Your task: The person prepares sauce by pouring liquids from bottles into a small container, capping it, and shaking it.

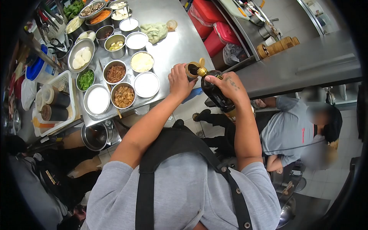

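My left hand (pixel 180 81) is wrapped round a small jar (pixel 191 69) near the edge of the steel table. Dark liquid shows inside the jar's mouth. In my right hand (pixel 228 87) is a dark glass bottle (pixel 215 92), tilted so its neck meets the jar's opening. The bottle's yellow flip cap (pixel 201 63) stands open. Whether liquid is flowing at this instant is hard to make out. A round lid (pixel 171 25) lies farther back on the table, beside a crumpled green cloth (pixel 154 32).
Several metal pots of ingredients, among them diced meat (pixel 124 96) and chopped greens (pixel 86 79), crowd the steel table (pixel 174 46) on the left. A white basket (pixel 57 122) holds sauce containers. Red bins (pixel 224 36) stand beyond. A co-worker in grey (pixel 285 124) is at the right.
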The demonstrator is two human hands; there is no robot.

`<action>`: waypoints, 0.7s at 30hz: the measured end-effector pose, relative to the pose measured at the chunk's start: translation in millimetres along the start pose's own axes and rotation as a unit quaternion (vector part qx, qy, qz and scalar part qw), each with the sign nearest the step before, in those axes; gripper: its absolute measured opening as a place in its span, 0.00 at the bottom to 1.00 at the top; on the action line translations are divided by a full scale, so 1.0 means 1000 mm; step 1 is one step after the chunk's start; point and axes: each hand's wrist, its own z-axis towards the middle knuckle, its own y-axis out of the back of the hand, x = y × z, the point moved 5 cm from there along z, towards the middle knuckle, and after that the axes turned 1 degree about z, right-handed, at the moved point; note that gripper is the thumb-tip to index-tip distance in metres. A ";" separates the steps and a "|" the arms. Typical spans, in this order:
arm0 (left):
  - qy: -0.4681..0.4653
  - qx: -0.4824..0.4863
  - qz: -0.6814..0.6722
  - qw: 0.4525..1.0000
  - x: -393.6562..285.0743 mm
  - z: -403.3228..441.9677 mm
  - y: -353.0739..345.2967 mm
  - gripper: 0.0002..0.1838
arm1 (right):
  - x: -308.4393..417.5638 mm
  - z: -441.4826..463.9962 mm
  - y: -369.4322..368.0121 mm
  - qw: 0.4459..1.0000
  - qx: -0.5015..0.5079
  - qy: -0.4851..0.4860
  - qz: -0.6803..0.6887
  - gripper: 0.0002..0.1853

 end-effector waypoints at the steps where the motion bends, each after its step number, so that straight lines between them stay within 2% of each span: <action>1: -0.001 -0.001 0.003 1.000 0.000 0.000 0.000 0.41 | -0.002 0.000 -0.001 1.000 -0.001 0.002 0.015 0.37; 21: 0.004 0.002 -0.008 1.000 -0.001 -0.001 0.004 0.42 | -0.001 0.004 -0.003 1.000 -0.008 0.017 0.016 0.35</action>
